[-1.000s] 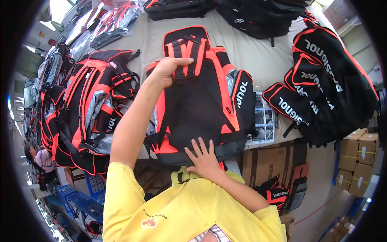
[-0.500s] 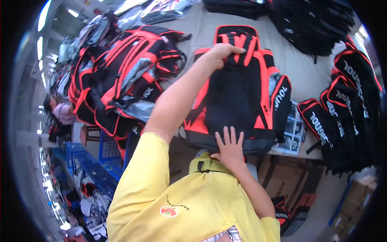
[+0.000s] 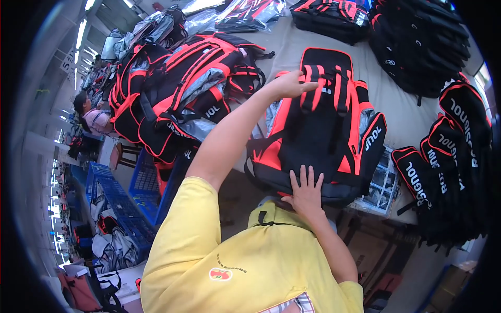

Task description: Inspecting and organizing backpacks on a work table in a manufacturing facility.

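Note:
A large black backpack (image 3: 313,141) with orange-red trim lies on the table in front of me, its back panel and shoulder straps (image 3: 342,91) facing up. My left hand (image 3: 292,84) reaches across to the upper left of the bag. Its fingers stretch out over the left strap, and the thumb stands apart. At the near end, my right hand (image 3: 306,195) rests flat on the dark bottom edge, fingers spread and pointing away from me. A long flap (image 3: 327,58) with an orange-red border extends from the bag's far end.
A heap of similar backpacks (image 3: 172,88) sits to the left. Black bag pieces (image 3: 443,151) hang over the table's right side, with a black stack (image 3: 417,41) behind. Blue plastic crates (image 3: 141,182) stand lower left. A person (image 3: 96,117) is farther off at left.
The straps, bunched together before, now lie more spread out on the back panel. My left hand has loosened at the strap. The whole view has shifted slightly; my right hand stays on the bottom edge.

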Motion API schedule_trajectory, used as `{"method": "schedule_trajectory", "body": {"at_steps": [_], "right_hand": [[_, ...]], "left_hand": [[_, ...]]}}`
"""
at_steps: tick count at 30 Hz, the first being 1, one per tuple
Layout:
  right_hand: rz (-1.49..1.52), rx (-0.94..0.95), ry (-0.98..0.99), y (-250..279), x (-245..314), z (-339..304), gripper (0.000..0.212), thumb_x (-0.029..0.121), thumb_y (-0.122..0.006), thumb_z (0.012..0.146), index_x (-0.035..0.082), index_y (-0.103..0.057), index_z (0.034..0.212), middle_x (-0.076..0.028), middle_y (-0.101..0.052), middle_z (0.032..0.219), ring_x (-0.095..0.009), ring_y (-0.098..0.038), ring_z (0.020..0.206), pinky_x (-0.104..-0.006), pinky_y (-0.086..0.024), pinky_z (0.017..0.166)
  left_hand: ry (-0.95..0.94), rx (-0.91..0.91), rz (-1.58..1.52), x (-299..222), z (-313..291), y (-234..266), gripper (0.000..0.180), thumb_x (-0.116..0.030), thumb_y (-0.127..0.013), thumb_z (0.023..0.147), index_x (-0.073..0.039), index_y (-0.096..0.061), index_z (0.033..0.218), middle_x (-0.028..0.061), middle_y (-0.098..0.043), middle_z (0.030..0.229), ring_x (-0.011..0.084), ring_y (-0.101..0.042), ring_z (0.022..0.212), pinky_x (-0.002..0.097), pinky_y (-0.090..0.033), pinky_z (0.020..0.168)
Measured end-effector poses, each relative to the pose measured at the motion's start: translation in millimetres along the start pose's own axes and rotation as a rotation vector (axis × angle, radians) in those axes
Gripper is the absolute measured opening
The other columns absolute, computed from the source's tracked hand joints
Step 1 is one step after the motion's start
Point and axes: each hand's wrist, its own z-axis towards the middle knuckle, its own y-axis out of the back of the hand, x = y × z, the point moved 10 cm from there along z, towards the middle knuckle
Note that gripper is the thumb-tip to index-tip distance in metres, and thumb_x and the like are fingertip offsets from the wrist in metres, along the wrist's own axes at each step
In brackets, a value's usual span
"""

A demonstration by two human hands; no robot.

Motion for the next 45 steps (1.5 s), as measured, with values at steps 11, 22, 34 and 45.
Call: {"method": "schedule_trajectory", "body": {"at_steps": [11, 22, 34, 45], "right_hand": [[0.069, -0.053, -0.026, -7, -14, -12, 0.100, 0.067, -0.079, 0.082, 0.016, -0.048, 0.163, -0.023, -0.042, 0.166, -0.046, -0.027, 0.160, -0.0783, -0.017, 0.124], [-0.022, -0.119, -0.030, 6, -2, -8, 0.101, 0.067, -0.080, 0.081, 0.018, -0.048, 0.163, -0.021, -0.041, 0.168, -0.045, -0.029, 0.160, -0.0752, -0.020, 0.125], [0.003, -0.119, -0.236, 11, 1, -8, 0.092, 0.049, -0.089, 0.080, 0.019, -0.051, 0.159, -0.014, -0.041, 0.169, -0.035, -0.034, 0.159, -0.0639, -0.024, 0.129], [0.221, -0.379, -0.343, 40, 3, -35, 0.062, 0.040, -0.085, 0.092, 0.008, -0.067, 0.143, -0.020, -0.065, 0.147, -0.034, -0.058, 0.143, -0.0523, -0.041, 0.123]], "left_hand": [[1.121, -0.096, -0.714, 171, -283, -33, 0.068, -0.061, -0.071, 0.098, 0.007, -0.069, 0.109, 0.0143, -0.074, 0.090, 0.0242, -0.074, 0.087, 0.0388, -0.057, 0.078], [0.147, -0.442, -0.549, 109, -182, 90, 0.020, -0.013, -0.069, 0.106, 0.002, -0.072, 0.119, 0.0108, -0.076, 0.096, 0.0141, -0.073, 0.090, 0.0314, -0.057, 0.082], [-0.176, -0.105, -0.815, 23, -122, 81, 0.021, -0.004, -0.065, 0.107, 0.005, -0.069, 0.125, 0.0084, -0.080, 0.106, 0.0142, -0.076, 0.103, 0.0270, -0.057, 0.092], [-0.514, 0.025, -0.587, -77, -121, 75, 0.020, -0.011, -0.077, 0.098, -0.002, -0.074, 0.116, 0.0130, -0.071, 0.100, 0.0199, -0.070, 0.085, 0.0327, -0.055, 0.076]]}}
